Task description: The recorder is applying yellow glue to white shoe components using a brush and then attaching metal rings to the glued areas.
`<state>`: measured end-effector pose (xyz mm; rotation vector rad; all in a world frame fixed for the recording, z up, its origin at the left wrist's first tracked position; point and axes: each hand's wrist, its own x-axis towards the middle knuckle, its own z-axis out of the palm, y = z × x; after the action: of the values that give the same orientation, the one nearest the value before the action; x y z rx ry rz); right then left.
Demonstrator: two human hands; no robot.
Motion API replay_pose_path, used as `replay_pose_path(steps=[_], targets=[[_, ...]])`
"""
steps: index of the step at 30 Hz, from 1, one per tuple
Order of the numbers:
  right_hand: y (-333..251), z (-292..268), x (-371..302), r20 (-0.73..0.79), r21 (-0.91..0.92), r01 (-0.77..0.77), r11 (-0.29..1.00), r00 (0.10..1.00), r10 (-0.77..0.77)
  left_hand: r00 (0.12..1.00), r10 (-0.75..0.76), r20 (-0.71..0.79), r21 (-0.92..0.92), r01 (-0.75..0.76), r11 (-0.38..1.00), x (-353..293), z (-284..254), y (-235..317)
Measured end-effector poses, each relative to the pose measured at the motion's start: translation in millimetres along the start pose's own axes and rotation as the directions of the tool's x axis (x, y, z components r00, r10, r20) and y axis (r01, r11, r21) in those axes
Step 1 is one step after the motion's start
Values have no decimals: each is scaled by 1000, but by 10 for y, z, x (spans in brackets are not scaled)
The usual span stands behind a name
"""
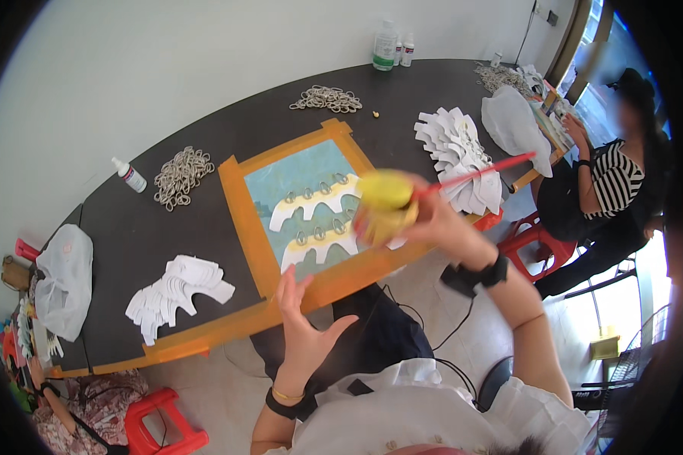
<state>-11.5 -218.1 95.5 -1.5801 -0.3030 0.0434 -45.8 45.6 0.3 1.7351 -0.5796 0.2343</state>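
My right hand [432, 220] grips a yellow container [387, 191], blurred by motion, above the right side of a light blue board [300, 167]. A long thin red stick [482, 170] points from beside the container to the upper right. Two arched white-and-yellow cut pieces [300, 209] lie on the board, each with several metal oval rings [325, 187] along its top; the right end of the lower one is hidden. My left hand [307, 326] is open and holds nothing, thumb and fingers apart, at the board's orange-taped front edge [334, 292].
Piles of rings [184, 176] lie on the dark table [243, 114]. White cutouts are stacked front left [178, 292] and to the right [455, 152]. A small white bottle [129, 174] stands left. Co-workers sit at both ends, near red stools [163, 425].
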Motion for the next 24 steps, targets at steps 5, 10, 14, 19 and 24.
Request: replay_pose_path(steps=[5,10,14,19,24], targets=[[127,-1118,708,-394,17,-54,998,918,56,979,-202,31,-163,205,965,-1,-83,-49],[734,-1658,1397,-563,-27,-118,993,822,83,985,-162,61,23,161,987,-35,-155,-95],[1214,-2021,1609,-647,-136,-77,988,762,-30,988,-83,133,253,47,966,30,-191,6],[1276,-2116,1574,-585,-215,-88,973,809,-56,987,-85,136,238,50,970,75,-153,11],[512,-1286,1090,-580,227,-6,974,802,140,982,-143,122,161,122,979,114,-214,64]])
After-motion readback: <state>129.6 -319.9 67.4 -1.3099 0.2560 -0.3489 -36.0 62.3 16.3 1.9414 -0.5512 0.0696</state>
